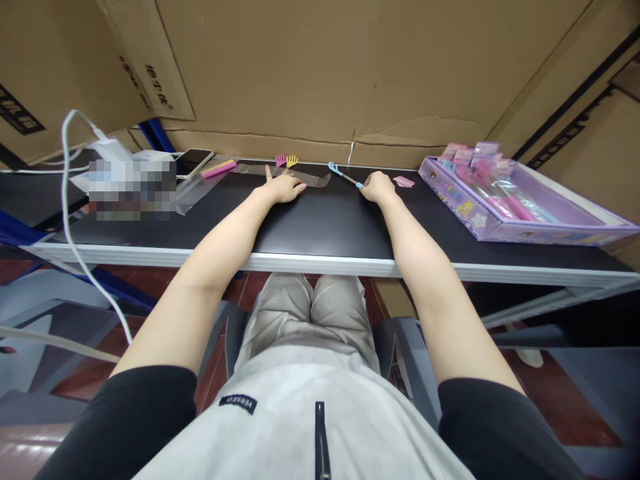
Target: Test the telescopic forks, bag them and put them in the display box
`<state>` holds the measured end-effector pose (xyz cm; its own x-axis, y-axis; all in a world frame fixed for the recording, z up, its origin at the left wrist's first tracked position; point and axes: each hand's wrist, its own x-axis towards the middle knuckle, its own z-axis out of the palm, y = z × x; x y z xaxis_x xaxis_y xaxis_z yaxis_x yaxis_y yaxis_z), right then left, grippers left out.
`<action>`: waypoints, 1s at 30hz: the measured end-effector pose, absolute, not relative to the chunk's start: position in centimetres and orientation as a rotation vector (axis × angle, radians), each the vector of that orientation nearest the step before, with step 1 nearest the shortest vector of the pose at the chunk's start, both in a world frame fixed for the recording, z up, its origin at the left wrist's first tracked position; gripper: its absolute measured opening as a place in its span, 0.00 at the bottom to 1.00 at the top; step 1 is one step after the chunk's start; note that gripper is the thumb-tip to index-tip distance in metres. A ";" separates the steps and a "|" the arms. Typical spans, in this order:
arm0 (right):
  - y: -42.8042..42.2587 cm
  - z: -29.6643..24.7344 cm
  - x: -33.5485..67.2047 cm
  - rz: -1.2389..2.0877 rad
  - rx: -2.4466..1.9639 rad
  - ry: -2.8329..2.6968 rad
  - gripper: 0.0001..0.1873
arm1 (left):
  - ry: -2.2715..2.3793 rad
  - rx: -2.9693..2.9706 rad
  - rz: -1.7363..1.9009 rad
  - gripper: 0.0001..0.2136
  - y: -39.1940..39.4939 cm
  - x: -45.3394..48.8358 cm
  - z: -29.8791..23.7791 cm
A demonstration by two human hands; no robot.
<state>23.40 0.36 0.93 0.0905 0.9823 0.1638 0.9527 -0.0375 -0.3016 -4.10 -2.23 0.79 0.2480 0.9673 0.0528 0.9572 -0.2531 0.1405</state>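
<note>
The blue rake-shaped stick (343,173) lies low over the black table (320,230). Its little claw end points away from the grip, toward the left and the far edge, and its other end disappears inside the right hand (377,187). This hand is closed around the stick as a loose fist, with the knuckles up, and it rests on the table top.

Just to the left of the claw end there is a clear plastic sleeve (307,177), lying flat. The left hand (283,189) is on the near-left part of this sleeve, palm down. Its fingers are spread and one finger is stretched straight forward, so the hand presses and does not hold anything. The two hands are apart, with bare table between them.

Beyond the left hand's fingertips, near the far edge, a pink rake head (281,160) and a yellow rake head (292,160) are side by side. Just to the right of the right hand lies a small pink piece (403,181). Further to the right stands a purple tray (480,223) with small pink and purple packets in it.

Well to the left of the left hand I see a pink and yellow block (219,169), a phone (193,160) and a white cable (67,200) that hangs over the near edge. A cardboard wall (325,73) stands behind the table.
</note>
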 end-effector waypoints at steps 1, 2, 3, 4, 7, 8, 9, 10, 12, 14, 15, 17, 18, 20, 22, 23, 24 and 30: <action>0.2 1.1 23.3 0.125 -2.064 -1.920 0.26 | 1.865 2.427 0.194 0.27 -2.2 -4.1 0.8; -0.1 1.3 23.1 0.124 -2.082 -1.923 0.25 | 1.861 2.434 0.191 0.27 -2.1 -4.2 0.8; -0.3 1.5 23.0 0.124 -2.098 -1.923 0.25 | 1.859 2.439 0.186 0.27 -2.1 -4.2 0.8; -0.5 1.7 22.8 0.121 -2.109 -1.921 0.25 | 1.860 2.442 0.179 0.27 -2.1 -4.2 0.8; -0.9 2.0 22.6 0.117 -2.121 -1.916 0.25 | 1.878 2.440 0.153 0.28 -2.1 -4.3 0.9; -0.9 2.0 22.6 0.116 -2.114 -1.916 0.25 | 1.888 2.438 0.146 0.28 -2.1 -4.3 0.9; -0.8 2.0 22.6 0.116 -2.101 -1.917 0.25 | 1.898 2.434 0.143 0.27 -2.1 -4.3 1.0; -0.7 2.0 22.7 0.116 -2.085 -1.919 0.25 | 1.904 2.433 0.145 0.27 -2.1 -4.3 1.0; -0.7 1.9 22.8 0.115 -2.049 -1.922 0.24 | 1.905 2.432 0.158 0.26 -2.1 -4.3 1.0; -0.8 2.0 22.8 0.106 -2.025 -1.924 0.21 | 1.906 2.428 0.171 0.26 -2.1 -4.4 1.0; -0.9 2.1 22.8 0.101 -2.017 -1.930 0.20 | 1.908 2.428 0.172 0.26 -2.1 -4.4 1.1; -1.3 2.5 22.8 0.095 -1.996 -1.959 0.19 | 1.913 2.427 0.160 0.25 -2.1 -4.4 1.1; -1.4 2.7 22.9 0.095 -1.979 -1.981 0.19 | 1.913 2.429 0.154 0.25 -2.1 -4.4 1.1; -1.7 3.1 23.0 0.091 -1.940 -2.028 0.19 | 1.911 2.435 0.155 0.24 -2.1 -4.5 1.1; -1.9 3.4 23.1 0.082 -1.913 -2.067 0.19 | 1.918 2.439 0.172 0.22 -2.1 -4.5 1.1; -1.9 3.5 23.2 0.077 -1.906 -2.082 0.19 | 1.924 2.442 0.181 0.22 -2.1 -4.6 1.1; -2.0 3.6 23.3 0.075 -1.902 -2.094 0.19 | 1.931 2.446 0.186 0.21 -2.1 -4.6 1.1; -2.4 3.9 23.9 0.117 -1.884 -2.139 0.13 | 2.015 2.470 0.177 0.24 -2.5 -4.5 1.4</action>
<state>23.93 -2.41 3.90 -0.1045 0.9815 0.1606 0.9581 0.1426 -0.2483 -4.47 -2.51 1.38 0.1976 0.9732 0.1179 0.9788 -0.2025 0.0304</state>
